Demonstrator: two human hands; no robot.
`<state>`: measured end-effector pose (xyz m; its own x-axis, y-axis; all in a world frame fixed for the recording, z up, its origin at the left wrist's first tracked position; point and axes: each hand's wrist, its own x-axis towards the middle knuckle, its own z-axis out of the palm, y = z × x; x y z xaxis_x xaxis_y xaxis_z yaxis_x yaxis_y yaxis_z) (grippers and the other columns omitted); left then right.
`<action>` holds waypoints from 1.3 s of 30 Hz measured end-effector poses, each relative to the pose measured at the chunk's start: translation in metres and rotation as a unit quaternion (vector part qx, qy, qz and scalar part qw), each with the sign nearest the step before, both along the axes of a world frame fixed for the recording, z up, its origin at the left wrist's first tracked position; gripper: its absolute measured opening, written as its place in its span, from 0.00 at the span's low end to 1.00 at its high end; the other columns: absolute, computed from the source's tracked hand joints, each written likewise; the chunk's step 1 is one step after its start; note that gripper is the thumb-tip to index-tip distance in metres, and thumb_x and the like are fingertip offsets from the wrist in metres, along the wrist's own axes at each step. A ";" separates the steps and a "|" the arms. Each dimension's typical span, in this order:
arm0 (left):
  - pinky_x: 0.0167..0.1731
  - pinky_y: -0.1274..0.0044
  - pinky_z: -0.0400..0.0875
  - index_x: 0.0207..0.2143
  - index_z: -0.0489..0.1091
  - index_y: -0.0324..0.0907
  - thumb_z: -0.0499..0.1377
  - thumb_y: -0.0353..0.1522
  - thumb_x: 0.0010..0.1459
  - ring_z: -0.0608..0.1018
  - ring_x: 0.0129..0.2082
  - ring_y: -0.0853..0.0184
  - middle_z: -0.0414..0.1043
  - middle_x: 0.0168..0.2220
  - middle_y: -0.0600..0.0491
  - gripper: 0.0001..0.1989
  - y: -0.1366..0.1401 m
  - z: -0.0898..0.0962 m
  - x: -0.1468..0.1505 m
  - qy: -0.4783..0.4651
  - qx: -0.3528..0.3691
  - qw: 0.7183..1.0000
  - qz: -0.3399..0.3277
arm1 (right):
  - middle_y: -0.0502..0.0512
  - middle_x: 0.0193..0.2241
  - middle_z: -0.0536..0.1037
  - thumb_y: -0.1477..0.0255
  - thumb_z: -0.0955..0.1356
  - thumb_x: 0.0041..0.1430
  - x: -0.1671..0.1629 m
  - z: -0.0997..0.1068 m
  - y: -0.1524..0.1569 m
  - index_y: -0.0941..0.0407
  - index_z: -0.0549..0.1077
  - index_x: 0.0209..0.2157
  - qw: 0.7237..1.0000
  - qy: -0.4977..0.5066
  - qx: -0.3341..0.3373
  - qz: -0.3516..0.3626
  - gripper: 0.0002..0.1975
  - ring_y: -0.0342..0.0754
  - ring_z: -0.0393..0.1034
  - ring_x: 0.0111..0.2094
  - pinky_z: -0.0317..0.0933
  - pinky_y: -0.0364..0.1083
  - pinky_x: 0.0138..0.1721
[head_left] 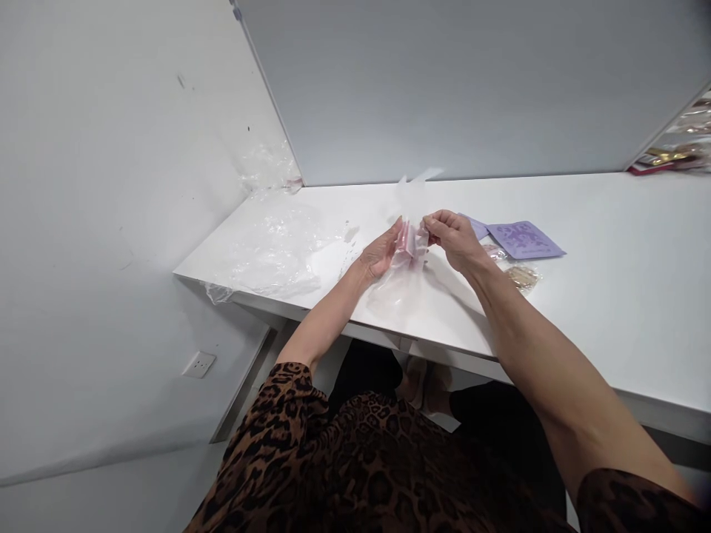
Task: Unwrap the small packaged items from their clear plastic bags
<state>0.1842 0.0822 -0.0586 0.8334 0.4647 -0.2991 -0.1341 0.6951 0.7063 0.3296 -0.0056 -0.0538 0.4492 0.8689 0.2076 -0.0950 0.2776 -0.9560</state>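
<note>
Above the white tabletop I hold a clear plastic bag [393, 292] between both hands. My left hand [383, 250] is closed around a pinkish bundle [407, 240] at the bag's upper part; I cannot make out what the bundle is. The fingers of my right hand [449, 235] pinch the bag's edge on the other side. Loose translucent film [414, 194] sticks up beyond my fingertips. Close to the right wrist, a purple packet [525, 240] with a darker printed pattern lies flat, partly over a second purple packet [474, 226].
Crumpled clear plastic [272, 248] covers the table's left end and overhangs its front edge. A small bag with tan contents [522, 277] lies below the purple packets. A grey panel [472, 96] rises along the table's back; wrapped items [675, 157] show at far right.
</note>
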 end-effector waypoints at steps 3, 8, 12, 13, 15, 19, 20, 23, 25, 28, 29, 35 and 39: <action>0.49 0.63 0.82 0.46 0.76 0.36 0.59 0.41 0.71 0.84 0.33 0.62 0.82 0.34 0.46 0.17 0.001 -0.002 0.001 0.032 0.014 0.999 -0.019 | 0.48 0.22 0.71 0.57 0.80 0.55 0.003 0.005 -0.002 0.55 0.70 0.26 0.999 -0.028 0.022 -0.011 0.21 0.40 0.64 0.23 0.65 0.42 0.28; 0.55 0.69 0.78 0.43 0.75 0.36 0.61 0.23 0.66 0.83 0.31 0.70 0.81 0.32 0.52 0.05 0.004 -0.009 0.004 0.016 0.049 0.998 0.047 | 0.49 0.26 0.72 0.60 0.78 0.58 0.018 0.017 -0.010 0.54 0.70 0.27 0.997 -0.034 0.038 -0.063 0.18 0.41 0.65 0.26 0.66 0.42 0.29; 0.55 0.67 0.78 0.45 0.72 0.39 0.65 0.22 0.62 0.84 0.33 0.70 0.81 0.34 0.54 0.10 0.004 -0.014 0.005 0.009 0.077 0.993 0.087 | 0.51 0.29 0.75 0.52 0.76 0.58 0.024 0.024 -0.017 0.53 0.72 0.31 0.998 0.004 -0.034 -0.056 0.20 0.43 0.68 0.27 0.65 0.42 0.26; 0.55 0.67 0.78 0.45 0.71 0.39 0.66 0.23 0.62 0.83 0.33 0.69 0.81 0.34 0.54 0.11 0.004 -0.015 0.006 0.011 0.086 0.992 0.087 | 0.52 0.29 0.75 0.49 0.76 0.58 0.024 0.025 -0.018 0.53 0.72 0.32 0.996 -0.001 -0.071 -0.045 0.22 0.44 0.69 0.27 0.64 0.43 0.24; 0.54 0.66 0.78 0.45 0.71 0.39 0.66 0.23 0.62 0.83 0.33 0.69 0.81 0.35 0.53 0.11 0.003 -0.016 0.006 0.019 0.103 0.992 0.071 | 0.52 0.27 0.76 0.49 0.79 0.54 0.021 0.027 -0.020 0.53 0.73 0.33 0.989 -0.034 -0.139 -0.024 0.23 0.45 0.69 0.26 0.63 0.43 0.23; 0.54 0.66 0.78 0.41 0.71 0.39 0.61 0.23 0.65 0.80 0.30 0.70 0.77 0.30 0.54 0.05 0.004 -0.018 0.010 0.044 0.111 0.990 0.072 | 0.53 0.24 0.76 0.72 0.77 0.58 0.017 0.030 -0.024 0.56 0.74 0.30 0.973 -0.072 -0.213 -0.048 0.09 0.44 0.68 0.24 0.63 0.43 0.25; 0.54 0.65 0.78 0.40 0.70 0.39 0.59 0.22 0.65 0.80 0.29 0.70 0.76 0.29 0.55 0.05 0.005 -0.018 0.011 0.053 0.104 0.990 0.084 | 0.54 0.25 0.76 0.76 0.74 0.59 0.018 0.030 -0.024 0.56 0.74 0.29 0.969 -0.073 -0.227 -0.068 0.07 0.44 0.69 0.24 0.63 0.43 0.25; 0.54 0.61 0.78 0.39 0.70 0.38 0.57 0.24 0.67 0.79 0.29 0.67 0.73 0.26 0.55 0.04 0.008 -0.015 0.011 0.068 0.076 0.987 0.121 | 0.54 0.29 0.77 0.80 0.70 0.61 0.028 0.026 -0.023 0.57 0.74 0.31 0.958 -0.091 -0.233 -0.139 0.05 0.44 0.69 0.25 0.65 0.45 0.29; 0.52 0.59 0.79 0.37 0.70 0.38 0.56 0.25 0.67 0.79 0.29 0.66 0.73 0.25 0.54 0.05 0.008 -0.009 0.007 0.075 0.057 0.986 0.137 | 0.52 0.30 0.76 0.78 0.71 0.61 0.036 0.020 -0.020 0.56 0.74 0.35 0.957 -0.107 -0.203 -0.177 0.04 0.44 0.69 0.26 0.68 0.47 0.32; 0.49 0.61 0.80 0.34 0.69 0.38 0.56 0.25 0.67 0.77 0.27 0.67 0.71 0.25 0.54 0.06 0.005 0.004 0.001 0.089 0.034 0.983 0.157 | 0.51 0.32 0.75 0.75 0.71 0.61 0.045 0.013 -0.016 0.54 0.73 0.40 0.961 -0.115 -0.159 -0.195 0.06 0.46 0.71 0.29 0.70 0.49 0.34; 0.48 0.63 0.80 0.34 0.69 0.38 0.56 0.25 0.66 0.76 0.26 0.68 0.71 0.24 0.54 0.06 0.002 0.010 0.000 0.092 0.030 0.982 0.163 | 0.51 0.33 0.75 0.75 0.71 0.60 0.047 0.011 -0.015 0.53 0.73 0.40 0.963 -0.114 -0.148 -0.196 0.06 0.47 0.71 0.29 0.70 0.49 0.34; 0.54 0.60 0.77 0.37 0.71 0.39 0.60 0.33 0.67 0.80 0.38 0.65 0.72 0.34 0.51 0.06 -0.007 0.046 0.005 0.107 0.084 0.975 0.174 | 0.50 0.30 0.73 0.77 0.71 0.56 0.051 0.006 -0.009 0.56 0.74 0.39 0.970 -0.087 -0.101 -0.203 0.08 0.46 0.69 0.26 0.67 0.49 0.33; 0.59 0.55 0.73 0.38 0.72 0.40 0.61 0.38 0.68 0.78 0.54 0.59 0.74 0.43 0.48 0.09 0.000 0.066 0.002 0.105 0.143 0.962 0.209 | 0.50 0.27 0.73 0.77 0.72 0.52 0.060 0.001 -0.006 0.56 0.75 0.35 0.971 -0.067 -0.075 -0.216 0.07 0.46 0.69 0.26 0.66 0.48 0.31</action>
<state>0.1864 0.0820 0.0077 0.4915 0.8341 -0.2504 -0.1934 0.3849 0.9025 0.3897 -0.0121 -0.0525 0.7559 0.6308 0.1752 0.1281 0.1200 -0.9845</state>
